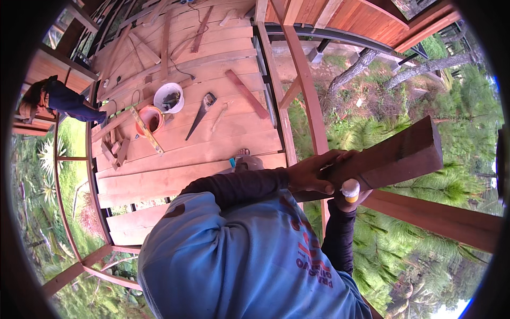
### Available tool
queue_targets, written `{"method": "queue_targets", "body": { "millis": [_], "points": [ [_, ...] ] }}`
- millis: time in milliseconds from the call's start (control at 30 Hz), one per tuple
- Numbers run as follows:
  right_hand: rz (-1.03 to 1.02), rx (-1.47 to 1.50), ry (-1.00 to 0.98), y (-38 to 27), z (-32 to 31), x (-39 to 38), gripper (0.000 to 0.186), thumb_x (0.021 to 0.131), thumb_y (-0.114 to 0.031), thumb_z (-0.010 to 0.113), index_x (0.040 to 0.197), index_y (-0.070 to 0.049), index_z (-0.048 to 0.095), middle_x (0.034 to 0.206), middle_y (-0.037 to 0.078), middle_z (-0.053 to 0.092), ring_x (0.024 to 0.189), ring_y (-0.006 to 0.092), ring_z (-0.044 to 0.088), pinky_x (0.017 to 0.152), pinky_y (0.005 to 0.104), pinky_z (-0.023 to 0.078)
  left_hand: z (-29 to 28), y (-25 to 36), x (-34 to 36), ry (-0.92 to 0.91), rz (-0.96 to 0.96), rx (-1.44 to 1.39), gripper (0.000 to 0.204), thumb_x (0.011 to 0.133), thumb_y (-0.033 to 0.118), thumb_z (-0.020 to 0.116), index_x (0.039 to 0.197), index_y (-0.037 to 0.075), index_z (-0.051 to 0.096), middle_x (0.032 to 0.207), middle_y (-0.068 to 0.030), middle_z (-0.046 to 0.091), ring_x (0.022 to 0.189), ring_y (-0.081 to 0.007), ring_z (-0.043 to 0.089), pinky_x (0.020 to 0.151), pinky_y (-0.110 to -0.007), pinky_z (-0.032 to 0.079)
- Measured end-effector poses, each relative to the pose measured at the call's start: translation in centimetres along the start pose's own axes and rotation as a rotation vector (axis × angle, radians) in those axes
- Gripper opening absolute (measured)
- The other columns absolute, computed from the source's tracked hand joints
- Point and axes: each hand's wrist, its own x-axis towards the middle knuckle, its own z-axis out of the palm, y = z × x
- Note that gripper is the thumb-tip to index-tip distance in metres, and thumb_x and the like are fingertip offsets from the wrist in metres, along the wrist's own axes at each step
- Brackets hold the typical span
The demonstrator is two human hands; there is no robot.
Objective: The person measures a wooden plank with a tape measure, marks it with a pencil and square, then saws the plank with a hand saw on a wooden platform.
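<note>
Left hand [309, 173] gripping beam [393, 158] | right hand [346, 204] closed around white-and-yellow cylinder [350, 189] | beam dark brown, squared, flat-ended

The beam [390, 159] I hold is wood, matt and dark, with fairly smooth faces. The white cap [350, 187] beside it is smooth, perhaps plastic. My shirt [234, 260] is matt, creased cloth; my sleeve [239, 187], dull cloth too. The floor [228, 146] is bare, matt wood. The saw [197, 119] has a metal blade; the white bucket [180, 93] looks plastic.
</note>
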Motion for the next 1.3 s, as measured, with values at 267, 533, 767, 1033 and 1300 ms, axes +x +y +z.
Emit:
{"method": "queue_targets", "body": {
  "millis": [267, 533, 767, 1033, 1300],
  "points": [
    [-0.044, -0.131, -0.057, 7.8, 10.2, 14.2, 0.055, 0.095, -0.035, 0.072, 0.125, 0.008, 0.057, 0.112, 0.018, 0.067, 0.105, 0.0281, 0.069, 0.093, 0.0415, 0.058, -13.7, 7.4, -0.1, 0.253, -0.008, -0.034, 0.125, 0.067, 0.015, 0.096, 0.163, 0.009, 0.017, 0.160, -0.0129, 0.038, 0.150, -0.0232, 0.035, 0.122, -0.044, 0.034],
    [0.078, -0.442, -0.288, 11.3, 13.3, 23.5, 0.078, 0.079, -0.021, 0.091, 0.142, -0.002, 0.049, 0.133, 0.010, 0.064, 0.125, 0.0204, 0.062, 0.107, 0.0379, 0.049, -22.9, 11.5, 0.0, 0.573, 0.098, 0.145, 0.106, 0.065, 0.013, 0.096, 0.153, 0.002, 0.037, 0.150, -0.0138, 0.052, 0.137, -0.0226, 0.051, 0.116, -0.043, 0.041],
    [0.129, -0.474, -0.351, 15.0, 11.6, 25.7, 0.062, 0.093, -0.023, 0.074, 0.145, -0.005, 0.047, 0.135, 0.009, 0.059, 0.122, 0.0205, 0.059, 0.103, 0.0369, 0.047, -27.2, 11.5, -2.5, 0.696, -0.060, 0.369, 0.077, 0.069, 0.026, 0.095, 0.133, -0.001, 0.060, 0.119, -0.0148, 0.072, 0.111, -0.0230, 0.069, 0.099, -0.039, 0.054],
    [0.429, -0.184, -0.263, 20.8, 7.3, 26.2, 0.066, 0.105, -0.054, 0.050, 0.153, -0.010, 0.042, 0.142, 0.011, 0.057, 0.116, 0.0258, 0.065, 0.088, 0.0428, 0.057, -25.4, 16.0, -4.3, 0.922, -0.354, 0.673, 0.079, 0.070, 0.041, 0.090, 0.128, -0.004, 0.060, 0.109, -0.0233, 0.072, 0.104, -0.0343, 0.071, 0.091, -0.042, 0.055],
    [0.663, -0.353, -0.674, 23.8, 6.1, 34.9, 0.056, 0.106, -0.048, 0.046, 0.137, -0.003, 0.059, 0.122, 0.013, 0.070, 0.102, 0.0255, 0.070, 0.082, 0.0359, 0.057, -24.1, 14.0, -6.7, 1.414, -0.268, 0.634, 0.080, 0.073, 0.045, 0.088, 0.128, -0.005, 0.058, 0.108, -0.0230, 0.072, 0.103, -0.0353, 0.072, 0.090, -0.042, 0.055]
  ]
}}
